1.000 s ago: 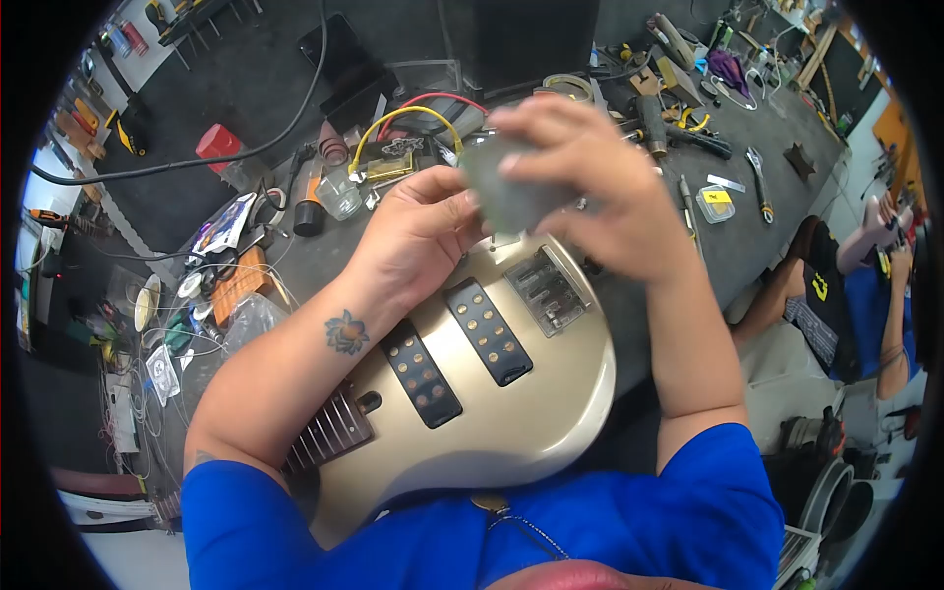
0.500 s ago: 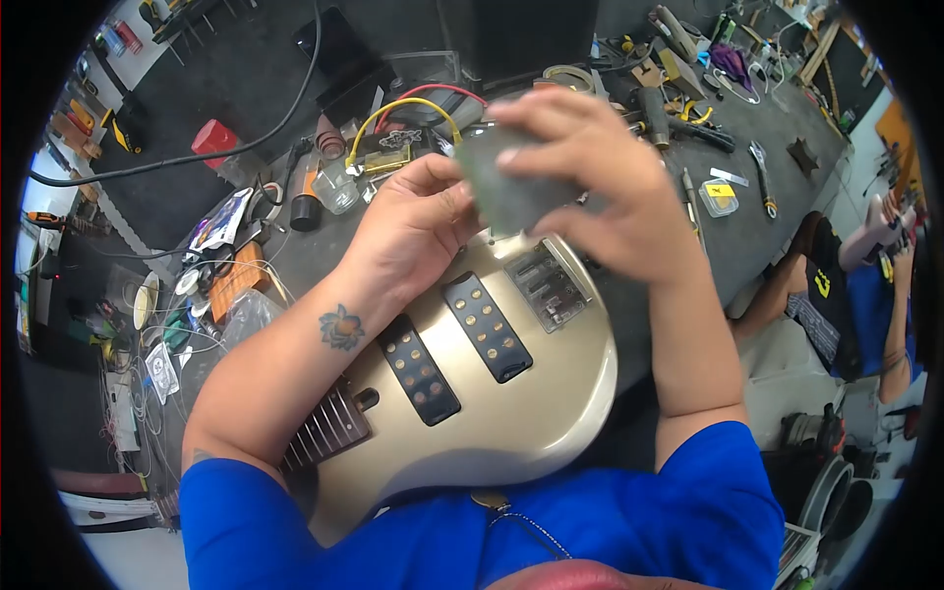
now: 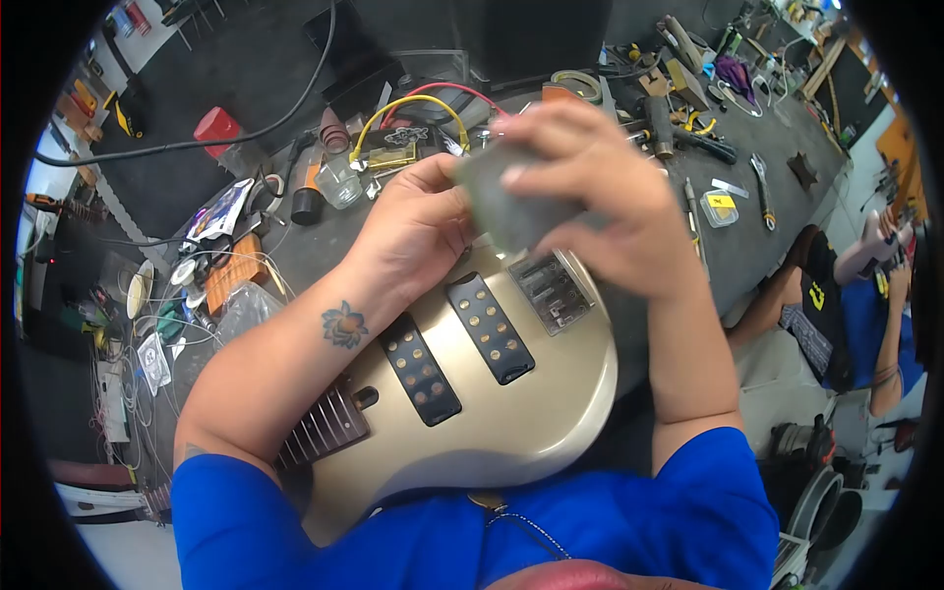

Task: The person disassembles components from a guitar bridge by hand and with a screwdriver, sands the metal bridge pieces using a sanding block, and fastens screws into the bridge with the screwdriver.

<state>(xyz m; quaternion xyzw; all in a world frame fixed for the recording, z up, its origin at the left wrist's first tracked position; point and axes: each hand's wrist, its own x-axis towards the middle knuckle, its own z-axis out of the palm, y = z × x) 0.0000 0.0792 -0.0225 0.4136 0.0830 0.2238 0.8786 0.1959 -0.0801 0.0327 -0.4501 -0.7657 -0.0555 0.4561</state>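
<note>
My right hand [image 3: 621, 202] is closed on a flat grey pad with a greenish edge [image 3: 513, 205], blurred by motion. Beside the pad's left edge, my left hand [image 3: 418, 226] has its thumb and fingers pressed together; what they hold, if anything, is hidden behind the pad. Both hands are above the upper part of a gold electric bass or guitar body [image 3: 521, 423], which lies in front of me. It carries two black pickups, one nearer the bridge [image 3: 490, 329] and one nearer the neck [image 3: 421, 374]. A metal bridge [image 3: 556, 295] sits below my right hand, without visible strings.
Behind my hands, the dark bench holds a yellow cable [image 3: 408, 101], a clear cup [image 3: 339, 184] and a hammer [image 3: 658, 128]. An orange wooden block [image 3: 236, 273] and loose wires are at left. Another person [image 3: 875, 315] is at the right.
The pad and my right hand have shifted slightly down and right. My left hand stays close to the pad's edge. The view has tilted a little.
</note>
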